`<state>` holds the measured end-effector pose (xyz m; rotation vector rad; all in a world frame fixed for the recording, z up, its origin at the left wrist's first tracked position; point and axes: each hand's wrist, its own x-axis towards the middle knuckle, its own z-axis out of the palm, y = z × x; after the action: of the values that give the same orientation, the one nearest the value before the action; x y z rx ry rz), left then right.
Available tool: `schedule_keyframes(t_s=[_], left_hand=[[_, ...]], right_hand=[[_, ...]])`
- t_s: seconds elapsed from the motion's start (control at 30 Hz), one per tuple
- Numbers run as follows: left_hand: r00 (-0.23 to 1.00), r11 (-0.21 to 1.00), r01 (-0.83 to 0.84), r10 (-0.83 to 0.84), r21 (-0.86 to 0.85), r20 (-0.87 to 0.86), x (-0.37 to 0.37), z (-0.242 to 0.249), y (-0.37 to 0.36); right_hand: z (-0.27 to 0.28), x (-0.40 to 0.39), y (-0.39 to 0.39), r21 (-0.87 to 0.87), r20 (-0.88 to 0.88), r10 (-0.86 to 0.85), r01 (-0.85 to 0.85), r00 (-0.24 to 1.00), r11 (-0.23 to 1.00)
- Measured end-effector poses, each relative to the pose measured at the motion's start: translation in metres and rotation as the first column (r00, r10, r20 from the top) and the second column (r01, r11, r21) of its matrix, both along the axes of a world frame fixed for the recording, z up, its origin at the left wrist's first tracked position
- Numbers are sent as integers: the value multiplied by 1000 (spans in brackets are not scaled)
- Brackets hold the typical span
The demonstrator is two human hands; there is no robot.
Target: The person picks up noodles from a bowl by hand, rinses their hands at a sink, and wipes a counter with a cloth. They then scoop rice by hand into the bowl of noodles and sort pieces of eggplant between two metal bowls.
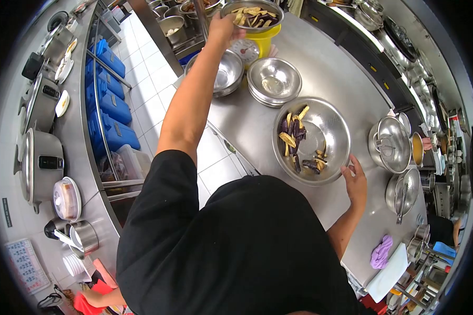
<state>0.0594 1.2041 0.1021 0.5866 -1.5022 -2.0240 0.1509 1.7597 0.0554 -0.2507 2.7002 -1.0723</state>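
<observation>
My left hand (224,29) is closed on the near rim of a metal bowl (276,21) holding cut eggplant pieces (254,17). That bowl sits on a yellow dial scale (245,49). Beside the right rim of a large steel bowl (328,118), my right hand (355,181) has its fingers apart, with the thumb at the rim. More eggplant pieces (293,134) lie along the left and bottom of this large bowl. Between it and the scale stands a stack of smaller metal bowls (275,79). Another metal bowl stack (227,73) is partly behind my left forearm.
The steel worktable (320,63) carries bowls with a whisk (386,148) and a strainer (402,195) at right. A purple cloth (381,252) lies near a white board (388,278). Blue bins (113,123) and rice cookers (42,163) stand left. Another person's arm (102,299) shows lower left.
</observation>
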Motion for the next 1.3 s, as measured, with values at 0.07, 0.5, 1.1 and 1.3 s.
schedule_keyframes(t_s=[0.07,0.5,1.1,1.3], left_hand=[[999,999,-34,36,-37,30,5,4,3],[1000,988,28,-27,-151,10,6,3,9],[724,792,582,-402,-185,561,174,-41,194],[855,166,34,505,-986,114,163,-68,10]], right_hand=[[0,0,-2,-8,-9,-4,4,1000,1000],[-59,-34,8,-33,24,-94,95,995,995],[42,-61,117,-344,-197,-450,368,871,864],[66,-75,35,-3,-374,-322,346,870,938]])
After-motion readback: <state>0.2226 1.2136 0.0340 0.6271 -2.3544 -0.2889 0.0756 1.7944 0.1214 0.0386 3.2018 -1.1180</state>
